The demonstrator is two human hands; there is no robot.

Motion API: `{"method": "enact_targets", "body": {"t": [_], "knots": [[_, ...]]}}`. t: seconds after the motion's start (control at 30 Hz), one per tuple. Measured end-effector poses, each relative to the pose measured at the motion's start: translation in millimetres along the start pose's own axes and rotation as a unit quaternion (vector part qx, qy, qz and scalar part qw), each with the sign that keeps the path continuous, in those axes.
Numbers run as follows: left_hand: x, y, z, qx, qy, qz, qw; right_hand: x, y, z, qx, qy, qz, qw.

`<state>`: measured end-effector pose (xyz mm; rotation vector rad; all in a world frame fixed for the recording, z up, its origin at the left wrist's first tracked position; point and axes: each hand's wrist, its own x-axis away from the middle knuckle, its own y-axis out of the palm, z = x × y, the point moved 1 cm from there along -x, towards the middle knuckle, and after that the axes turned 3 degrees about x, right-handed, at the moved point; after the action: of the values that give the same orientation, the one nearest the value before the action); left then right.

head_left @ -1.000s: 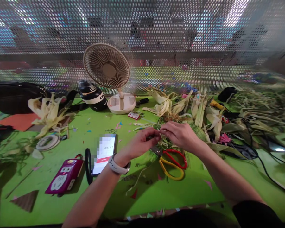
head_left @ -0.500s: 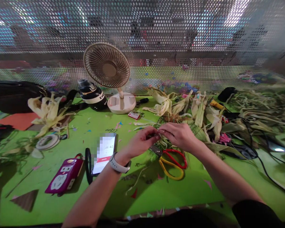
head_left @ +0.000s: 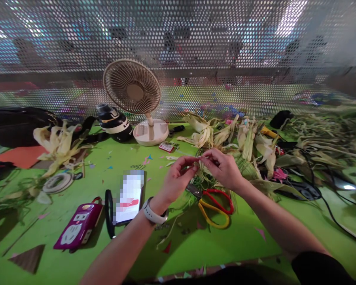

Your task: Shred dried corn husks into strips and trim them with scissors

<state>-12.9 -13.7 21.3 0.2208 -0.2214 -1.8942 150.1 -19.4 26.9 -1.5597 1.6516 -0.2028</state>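
Note:
My left hand (head_left: 179, 176) and my right hand (head_left: 224, 168) meet over the table, each pinching with thumb and fingertips. Between them is a thin pale green strip of corn husk (head_left: 201, 168), mostly covered by the fingers. Just below lie scissors (head_left: 215, 208) with one red and one yellow handle loop, their blades under my left hand's side. Green husk shreds (head_left: 206, 181) are heaped beneath and behind my fingers. Farther back, dried corn husk bundles (head_left: 203, 132) stand and lie in a row.
Left of my wrist lie a phone (head_left: 130, 198), a purple power strip (head_left: 78, 225) and a tape roll (head_left: 57, 183). A fan (head_left: 151, 132) and a black bottle (head_left: 115, 122) stand at the back, before a perforated metal screen (head_left: 195, 47). Cables (head_left: 329, 206) run along the right.
My hands have turned slightly and their fingertips have drawn a little apart, so more of the pale strip shows between them. The scissors stay on the table.

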Motion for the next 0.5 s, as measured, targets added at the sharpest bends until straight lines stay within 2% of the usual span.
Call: {"method": "enact_targets", "body": {"t": [0.2, 0.33, 0.5], "knots": [[1, 4.6, -5, 0.133, -0.023, 0.063, 0.989, 4, 7, -1, -0.017, 0.002, 0.062, 0.998], [-1, 5.0, -10, 0.210, -0.100, 0.060, 0.971, 7, 7, -1, 0.050, -0.050, 0.095, 0.993], [-3, 4.8, -15, 0.251, -0.150, 0.064, 0.954, 9, 7, 4, 0.100, -0.093, 0.118, 0.984]]}}
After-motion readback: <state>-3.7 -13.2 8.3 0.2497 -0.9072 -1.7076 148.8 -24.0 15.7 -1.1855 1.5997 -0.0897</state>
